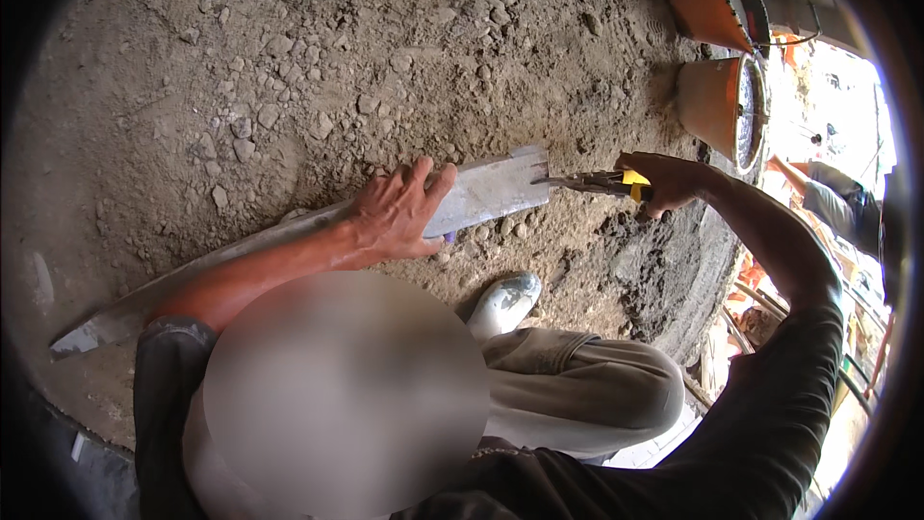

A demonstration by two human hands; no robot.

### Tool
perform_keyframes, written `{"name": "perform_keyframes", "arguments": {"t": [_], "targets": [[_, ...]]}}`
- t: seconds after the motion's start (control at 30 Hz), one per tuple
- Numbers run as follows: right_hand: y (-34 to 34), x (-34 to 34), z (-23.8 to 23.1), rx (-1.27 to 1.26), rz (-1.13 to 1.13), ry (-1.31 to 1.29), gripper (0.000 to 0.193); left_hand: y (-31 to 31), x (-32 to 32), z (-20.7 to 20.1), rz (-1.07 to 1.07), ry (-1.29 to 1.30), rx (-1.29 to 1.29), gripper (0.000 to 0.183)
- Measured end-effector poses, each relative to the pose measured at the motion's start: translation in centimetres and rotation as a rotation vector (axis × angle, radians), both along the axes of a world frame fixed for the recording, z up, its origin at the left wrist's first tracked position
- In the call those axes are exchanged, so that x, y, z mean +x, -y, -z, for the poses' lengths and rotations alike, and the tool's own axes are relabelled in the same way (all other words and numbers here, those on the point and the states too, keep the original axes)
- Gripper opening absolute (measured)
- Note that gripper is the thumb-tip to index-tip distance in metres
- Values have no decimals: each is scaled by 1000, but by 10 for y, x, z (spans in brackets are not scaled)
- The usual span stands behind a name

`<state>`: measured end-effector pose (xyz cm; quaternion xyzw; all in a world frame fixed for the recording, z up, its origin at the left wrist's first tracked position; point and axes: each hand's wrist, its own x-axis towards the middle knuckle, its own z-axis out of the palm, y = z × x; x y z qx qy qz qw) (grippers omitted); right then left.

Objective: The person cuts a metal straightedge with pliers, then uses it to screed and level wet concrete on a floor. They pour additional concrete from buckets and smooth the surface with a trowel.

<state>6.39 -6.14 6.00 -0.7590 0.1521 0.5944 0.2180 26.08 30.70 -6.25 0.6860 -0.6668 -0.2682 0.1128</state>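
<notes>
Head view: left hand (397,212) clasped across a long, flat, grey board (496,191), fingers at far edge, thumb near edge. Board lies slantwise over rough brown soil (385,48). Right hand (669,183) clamped on metal pliers with yellow-and-black handles (602,184), tips at board's right end.

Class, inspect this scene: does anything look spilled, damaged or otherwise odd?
A dark, clumpy patch to the lower right of the grey board stands out, looking damp against paler dirt. Whether it was spilled, I cannot tell.
</notes>
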Motion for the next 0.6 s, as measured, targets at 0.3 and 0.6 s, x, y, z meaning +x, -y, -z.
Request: {"name": "perform_keyframes", "arguments": {"t": [0.3,0.6], "targets": [[-87,36,-59,-288,107,-145,80,2,6,6,71,99,82,99],[-226,145,-106,-599,221,-545,73,-1,2,10,-44,79,-4,96]]}}
